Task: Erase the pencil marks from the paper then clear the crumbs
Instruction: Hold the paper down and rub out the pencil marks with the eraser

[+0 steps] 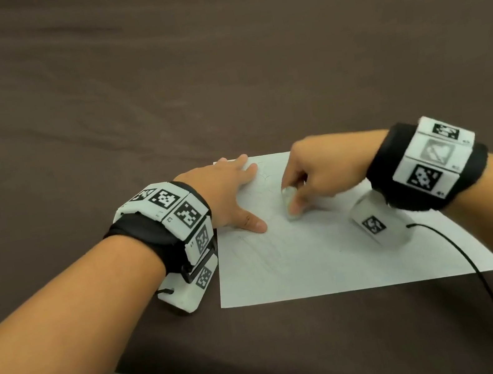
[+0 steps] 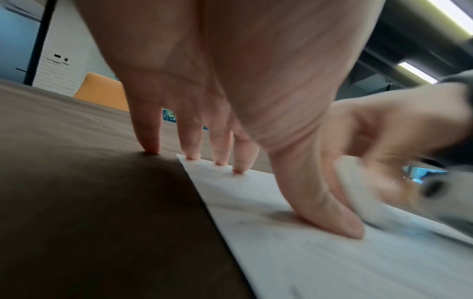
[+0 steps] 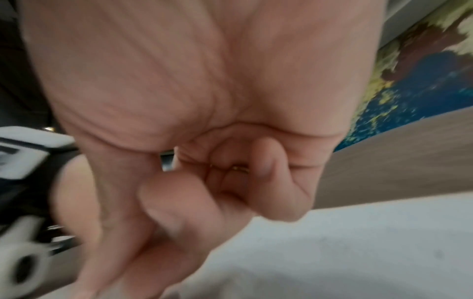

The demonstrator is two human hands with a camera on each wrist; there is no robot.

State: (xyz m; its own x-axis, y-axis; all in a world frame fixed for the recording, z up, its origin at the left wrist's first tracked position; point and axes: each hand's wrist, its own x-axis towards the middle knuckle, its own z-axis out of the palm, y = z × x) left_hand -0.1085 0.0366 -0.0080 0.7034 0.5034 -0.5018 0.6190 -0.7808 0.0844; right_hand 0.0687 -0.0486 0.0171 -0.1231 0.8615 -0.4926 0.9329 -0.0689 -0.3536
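Where brown cloth (image 1: 219, 76) spreads, paper (image 1: 316, 256), perhaps brick wall (image 2: 64, 66)

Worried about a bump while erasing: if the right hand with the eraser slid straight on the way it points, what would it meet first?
Likely the left hand's thumb, pressed on the paper just beyond the eraser; depth is unclear.

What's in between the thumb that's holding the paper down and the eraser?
Just bare paper. In the head view a narrow strip of it separates the left hand's thumb from the eraser pinched by the right hand.
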